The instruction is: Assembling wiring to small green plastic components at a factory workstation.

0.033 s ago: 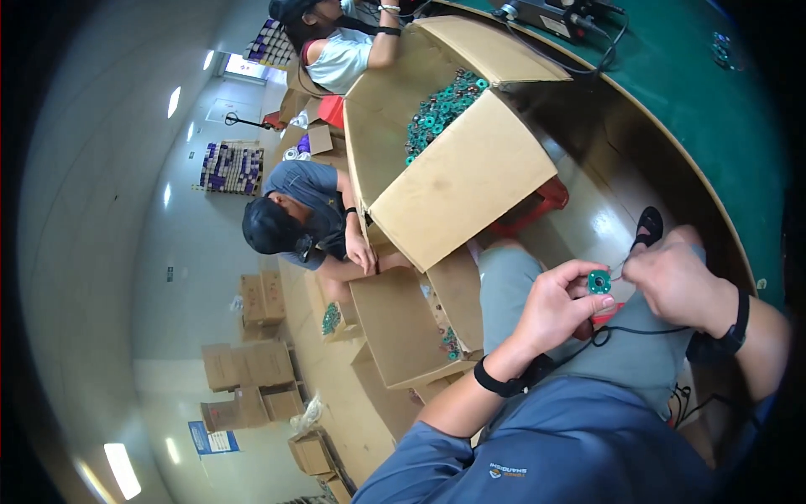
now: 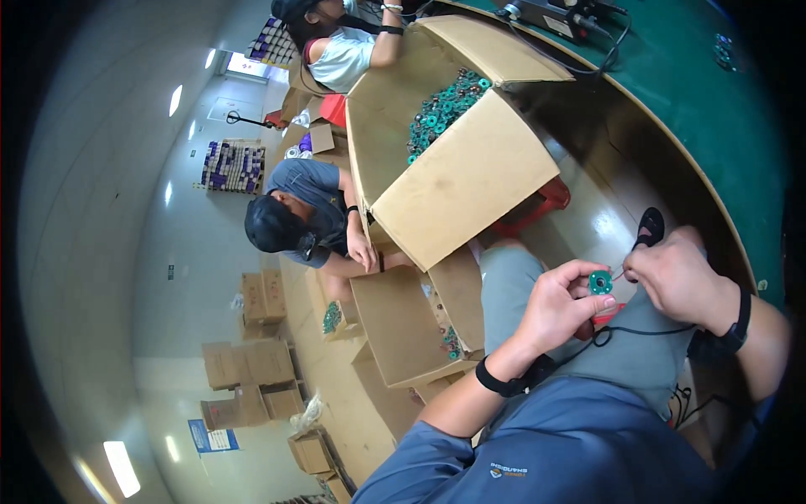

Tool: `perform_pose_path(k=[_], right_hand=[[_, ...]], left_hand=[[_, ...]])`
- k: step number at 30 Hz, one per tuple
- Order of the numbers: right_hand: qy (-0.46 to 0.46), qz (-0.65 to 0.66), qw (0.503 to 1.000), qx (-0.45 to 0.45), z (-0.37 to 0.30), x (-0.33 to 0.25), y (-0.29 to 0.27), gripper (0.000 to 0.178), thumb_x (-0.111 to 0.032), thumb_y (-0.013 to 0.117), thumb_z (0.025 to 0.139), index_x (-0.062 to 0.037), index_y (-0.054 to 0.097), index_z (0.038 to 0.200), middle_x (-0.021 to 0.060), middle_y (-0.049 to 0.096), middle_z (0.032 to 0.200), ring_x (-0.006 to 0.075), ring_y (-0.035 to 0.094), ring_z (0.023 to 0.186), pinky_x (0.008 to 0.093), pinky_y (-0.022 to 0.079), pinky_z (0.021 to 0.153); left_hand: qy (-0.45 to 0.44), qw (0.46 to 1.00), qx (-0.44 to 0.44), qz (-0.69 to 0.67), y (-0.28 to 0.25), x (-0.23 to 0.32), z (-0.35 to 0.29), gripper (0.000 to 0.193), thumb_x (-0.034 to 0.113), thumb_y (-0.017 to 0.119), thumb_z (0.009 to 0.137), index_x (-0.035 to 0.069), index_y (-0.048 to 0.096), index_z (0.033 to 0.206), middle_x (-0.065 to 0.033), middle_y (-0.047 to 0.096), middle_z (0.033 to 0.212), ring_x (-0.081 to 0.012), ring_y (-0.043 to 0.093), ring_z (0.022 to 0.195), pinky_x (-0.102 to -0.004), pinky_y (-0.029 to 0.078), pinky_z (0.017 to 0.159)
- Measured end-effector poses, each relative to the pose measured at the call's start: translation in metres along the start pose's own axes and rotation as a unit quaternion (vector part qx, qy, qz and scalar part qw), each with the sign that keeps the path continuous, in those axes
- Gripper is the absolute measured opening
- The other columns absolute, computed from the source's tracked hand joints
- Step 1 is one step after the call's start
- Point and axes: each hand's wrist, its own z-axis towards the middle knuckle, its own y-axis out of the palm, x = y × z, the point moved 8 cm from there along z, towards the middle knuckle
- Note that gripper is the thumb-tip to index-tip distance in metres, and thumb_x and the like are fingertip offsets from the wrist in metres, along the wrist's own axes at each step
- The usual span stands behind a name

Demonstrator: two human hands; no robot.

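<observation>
My left hand (image 2: 561,307) is closed, with thumb and fingers pinching a small round green part (image 2: 600,282) that has a dark hole in its middle. Just to the right, my right hand (image 2: 672,273) is closed, its fingertips on a thin reddish wire (image 2: 620,275) beside the green part. The wire's far end is hidden by the fingers. Both hands are above my lap, over grey trousers (image 2: 512,281). Below them a black cable (image 2: 646,329) runs across my thigh.
A large cardboard box (image 2: 470,181) holds many green parts (image 2: 441,113). A lower open box (image 2: 403,323) stands beside it. Two people sit nearby; one's hand (image 2: 361,250) is by the lower box. On the right curves a green tabletop (image 2: 688,109) with a black device (image 2: 554,17).
My right hand, blurred before, shows sharply now and has shifted very slightly. The green part in my left hand is tilted a little differently.
</observation>
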Motion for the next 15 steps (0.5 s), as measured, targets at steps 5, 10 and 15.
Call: perform_pose_path(k=[5, 10, 15], right_hand=[[-0.047, -0.048, 0.998, 0.014, 0.001, -0.014, -0.006, 0.006, -0.011, 0.06, 0.077, -0.0078, 0.055, 0.079, 0.0106, 0.06, 0.065, 0.0323, 0.063, 0.063, 0.0456, 0.047, 0.06], [-0.041, -0.124, 0.991, -0.013, 0.004, -0.019, -0.008, 0.008, -0.01, 0.061, 0.075, -0.0082, 0.055, 0.079, 0.0101, 0.059, 0.064, 0.0316, 0.063, 0.062, 0.0441, 0.048, 0.061], [-0.076, -0.022, 0.997, 0.022, 0.001, -0.016, -0.005, 0.007, -0.009, 0.061, 0.075, -0.0068, 0.055, 0.079, 0.0114, 0.061, 0.066, 0.033, 0.063, 0.061, 0.0451, 0.049, 0.058]], left_hand=[[-0.015, 1.0, 0.023, -0.013, -0.007, -0.005, -0.001, 0.036, 0.0, 0.074, 0.085, -0.003, 0.06, 0.119, -0.0047, 0.069, 0.098, -0.0072, 0.065, 0.083, -0.0224, 0.055, 0.076], [0.056, 0.986, 0.036, 0.153, -0.008, 0.013, -0.002, 0.036, 0.003, 0.077, 0.082, -0.003, 0.065, 0.115, -0.0048, 0.067, 0.097, -0.0086, 0.065, 0.079, -0.0247, 0.054, 0.072], [0.02, 0.992, -0.007, 0.123, 0.003, 0.015, -0.003, 0.034, 0.005, 0.078, 0.081, -0.004, 0.067, 0.112, -0.0052, 0.066, 0.093, -0.0091, 0.066, 0.079, -0.0253, 0.053, 0.07]])
